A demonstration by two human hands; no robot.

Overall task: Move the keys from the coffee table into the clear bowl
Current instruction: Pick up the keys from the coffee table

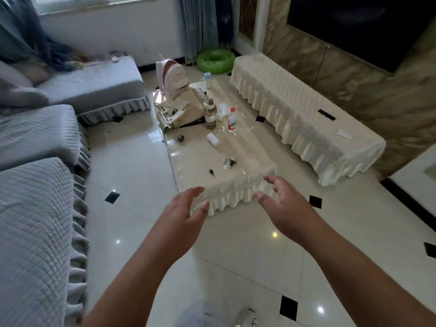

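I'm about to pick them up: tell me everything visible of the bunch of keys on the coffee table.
The small bunch of silver and dark keys lies flat and splayed on the glossy cream-covered coffee table, towards its near end. Nothing but the table touches it. Finer detail is too small to tell.

Coffee table [250, 159], keys [229, 162], bottle [209, 112], bag [174, 114]

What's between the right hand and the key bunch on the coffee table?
Nothing: head view shows only bare table cover between the right hand and the key bunch; a small dark object lies left of that stretch.
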